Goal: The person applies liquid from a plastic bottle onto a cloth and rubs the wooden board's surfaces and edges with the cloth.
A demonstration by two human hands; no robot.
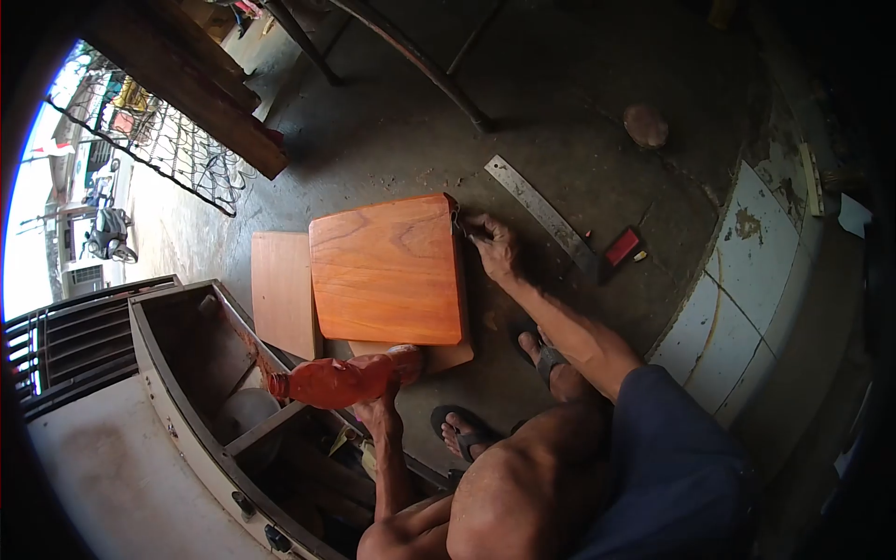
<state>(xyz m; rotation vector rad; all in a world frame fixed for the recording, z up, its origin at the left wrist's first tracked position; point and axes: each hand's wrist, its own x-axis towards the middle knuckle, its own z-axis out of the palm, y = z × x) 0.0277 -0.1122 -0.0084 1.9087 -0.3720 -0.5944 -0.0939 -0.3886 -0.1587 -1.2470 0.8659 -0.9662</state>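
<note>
Floor [579, 112] | orange board [387, 271] beside right grip [497, 248] | bottle [327, 384] in left grip [379, 411]

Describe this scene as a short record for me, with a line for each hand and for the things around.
Left hand: wrapped around a red bottle, its neck pointing to the left of the picture
Right hand: at the upper right corner of the orange board; whether it grips anything is unclear
Beside the board: a pale board at its left edge
On the floor to the right: a metal ruler and a small red block
</note>
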